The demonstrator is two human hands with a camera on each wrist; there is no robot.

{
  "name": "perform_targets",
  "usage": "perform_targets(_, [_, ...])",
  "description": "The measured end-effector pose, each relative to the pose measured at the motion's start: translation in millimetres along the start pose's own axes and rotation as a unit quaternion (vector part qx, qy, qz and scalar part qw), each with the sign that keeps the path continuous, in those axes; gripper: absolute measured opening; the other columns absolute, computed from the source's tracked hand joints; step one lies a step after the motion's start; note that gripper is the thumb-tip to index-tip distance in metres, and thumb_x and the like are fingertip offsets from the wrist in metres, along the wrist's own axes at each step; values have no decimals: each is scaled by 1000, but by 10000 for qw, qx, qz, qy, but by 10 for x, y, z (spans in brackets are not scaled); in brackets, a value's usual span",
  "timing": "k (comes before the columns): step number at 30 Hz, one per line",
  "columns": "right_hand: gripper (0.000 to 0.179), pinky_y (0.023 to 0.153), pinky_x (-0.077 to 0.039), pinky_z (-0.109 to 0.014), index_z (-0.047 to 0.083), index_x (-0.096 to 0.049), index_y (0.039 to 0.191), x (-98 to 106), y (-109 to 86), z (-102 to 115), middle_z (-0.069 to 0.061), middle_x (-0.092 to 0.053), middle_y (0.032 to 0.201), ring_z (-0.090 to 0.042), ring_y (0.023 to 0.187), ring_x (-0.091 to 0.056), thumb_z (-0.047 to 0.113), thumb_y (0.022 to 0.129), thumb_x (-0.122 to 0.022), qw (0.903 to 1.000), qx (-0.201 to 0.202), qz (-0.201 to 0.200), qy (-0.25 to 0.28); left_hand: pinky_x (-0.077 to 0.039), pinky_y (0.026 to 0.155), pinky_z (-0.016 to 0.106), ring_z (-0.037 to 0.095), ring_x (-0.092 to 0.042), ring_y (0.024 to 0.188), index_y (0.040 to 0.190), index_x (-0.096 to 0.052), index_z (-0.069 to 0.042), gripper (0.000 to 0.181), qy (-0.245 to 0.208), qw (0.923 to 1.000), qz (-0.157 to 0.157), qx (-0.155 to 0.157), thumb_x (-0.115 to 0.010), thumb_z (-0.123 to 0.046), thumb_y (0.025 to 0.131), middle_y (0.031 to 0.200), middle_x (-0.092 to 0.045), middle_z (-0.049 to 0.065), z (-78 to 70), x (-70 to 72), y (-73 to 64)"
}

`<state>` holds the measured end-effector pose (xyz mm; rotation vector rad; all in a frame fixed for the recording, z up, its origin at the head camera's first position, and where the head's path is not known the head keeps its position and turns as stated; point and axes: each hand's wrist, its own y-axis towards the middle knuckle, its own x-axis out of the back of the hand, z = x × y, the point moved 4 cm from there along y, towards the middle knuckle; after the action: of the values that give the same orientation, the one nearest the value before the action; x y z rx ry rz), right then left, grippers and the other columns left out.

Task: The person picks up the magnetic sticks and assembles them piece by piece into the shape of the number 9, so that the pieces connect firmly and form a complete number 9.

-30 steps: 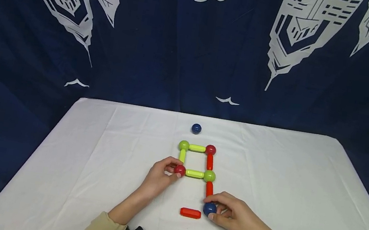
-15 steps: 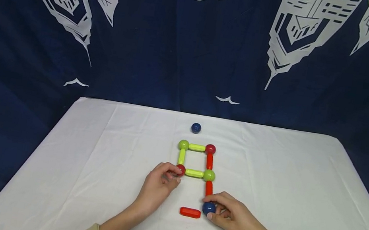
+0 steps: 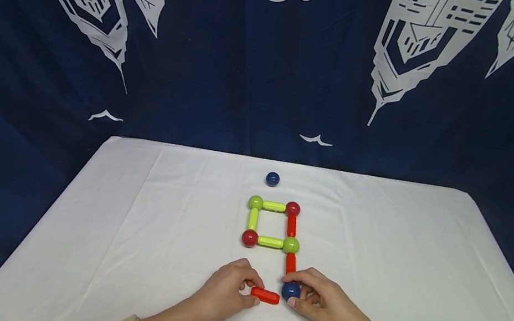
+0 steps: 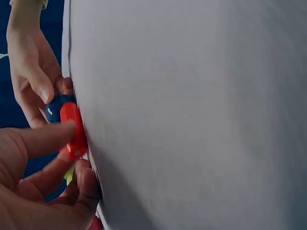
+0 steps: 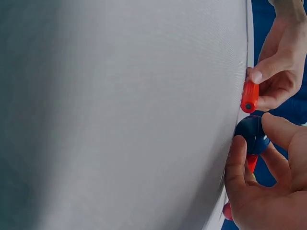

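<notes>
My left hand (image 3: 230, 291) pinches one end of a short red rod (image 3: 266, 295) between thumb and fingers. The rod's free end points at a blue ball (image 3: 291, 290), a small gap apart. That ball sits between the thumb and fingers of my right hand (image 3: 327, 306). From the ball a second red rod (image 3: 290, 263) runs up to a green ball (image 3: 291, 245), a corner of a square of rods and balls. In the right wrist view the held red rod (image 5: 250, 96) shows its end face close to the blue ball (image 5: 251, 134).
The square's other corners are a red ball (image 3: 250, 238), a green ball (image 3: 256, 202) and another red ball (image 3: 293, 209). A loose blue ball (image 3: 272, 179) lies behind it. All rest on a white-covered table (image 3: 170, 197) before a dark blue printed cloth (image 3: 251, 70).
My left hand has left the red corner ball, moved down toward me and taken the loose red rod by its left end. My right hand stays on the blue ball.
</notes>
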<state>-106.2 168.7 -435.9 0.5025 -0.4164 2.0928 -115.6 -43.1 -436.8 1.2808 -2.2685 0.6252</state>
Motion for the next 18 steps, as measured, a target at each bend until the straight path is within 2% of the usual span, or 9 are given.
perform_targets(5, [33, 73, -48, -24, 26, -63, 124, -6, 12, 0, 3, -56, 103, -15, 86, -55, 32, 93, -69, 10000, -22, 25, -51, -43, 63, 24, 10, -49, 74, 95, -71, -12, 15, 83, 9998, -176, 45, -78, -6, 83, 82, -52, -9, -7, 3, -2])
perform_targets(18, [31, 71, -48, -24, 26, -63, 122, -10, 25, -11, 4, -57, 100, -15, 85, -55, 32, 92, -70, 10000, 10, 47, 14, -46, 63, 22, 11, -52, 71, 99, -68, -12, 22, -546, 9982, -236, -13, -76, 1, 83, 82, -54, -6, 2, -7, 32])
